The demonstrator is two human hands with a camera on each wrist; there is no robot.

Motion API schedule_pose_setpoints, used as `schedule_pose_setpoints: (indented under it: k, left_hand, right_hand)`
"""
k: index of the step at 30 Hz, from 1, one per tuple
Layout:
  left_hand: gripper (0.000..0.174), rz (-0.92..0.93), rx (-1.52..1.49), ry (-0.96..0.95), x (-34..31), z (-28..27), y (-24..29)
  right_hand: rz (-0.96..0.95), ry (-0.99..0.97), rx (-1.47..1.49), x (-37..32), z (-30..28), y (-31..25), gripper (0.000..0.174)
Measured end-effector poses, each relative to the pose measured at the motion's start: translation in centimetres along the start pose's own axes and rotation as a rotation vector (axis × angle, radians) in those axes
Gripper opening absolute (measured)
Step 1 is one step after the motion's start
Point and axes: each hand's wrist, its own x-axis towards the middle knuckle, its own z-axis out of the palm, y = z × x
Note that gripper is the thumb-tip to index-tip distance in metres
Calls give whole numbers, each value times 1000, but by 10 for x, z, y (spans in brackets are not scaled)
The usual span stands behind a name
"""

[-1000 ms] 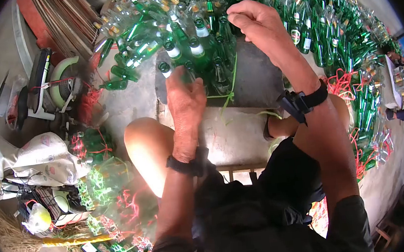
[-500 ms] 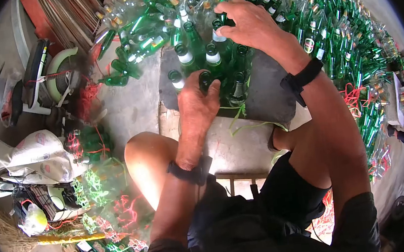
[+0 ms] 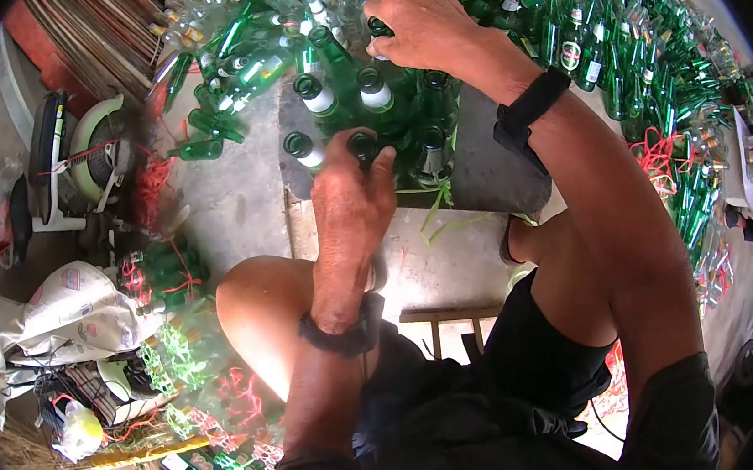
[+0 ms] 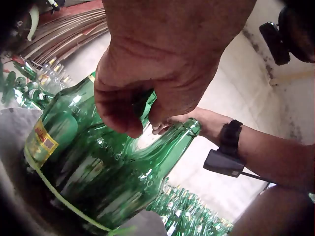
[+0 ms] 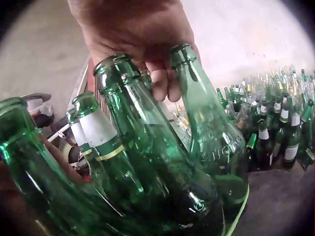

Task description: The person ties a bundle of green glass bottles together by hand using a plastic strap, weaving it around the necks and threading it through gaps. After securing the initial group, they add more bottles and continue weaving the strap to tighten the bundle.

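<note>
If tugging unevenly with left fingers (image 4: 116, 107) and right fingers (image 3: 399, 8) each clamped round a bottle (image 3: 365, 145), could chip or topple neighbours (image 3: 376, 94) (given any slack in the cord (image 4: 120, 230)).

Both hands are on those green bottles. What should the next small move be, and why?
I'd probably squeeze the green bottles gently together: the left hand grips one on the near side, the right hand grips one on the far side, and a green strap runs low along the outside of the cluster.
</note>
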Motion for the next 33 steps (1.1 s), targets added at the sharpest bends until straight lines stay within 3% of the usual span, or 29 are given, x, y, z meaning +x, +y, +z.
schedule_pose_setpoints:
  k: [8, 14, 17, 33]
  left_hand:
    - [31, -9, 31, -34, -8, -7, 8]
    - [29, -102, 50, -103, -9, -15, 16]
    - [29, 4, 44, -53, -12, -12, 6]
    - [29, -36, 16, -127, -15, -21, 8]
  right_hand:
    - [53, -84, -99, 6, -3, -8, 38]
    - [42, -23, -113, 5, 1, -5, 42]
    - [52, -44, -125, 6, -2, -8, 42]
    - [126, -51, -129, 9, -3, -6, 40]
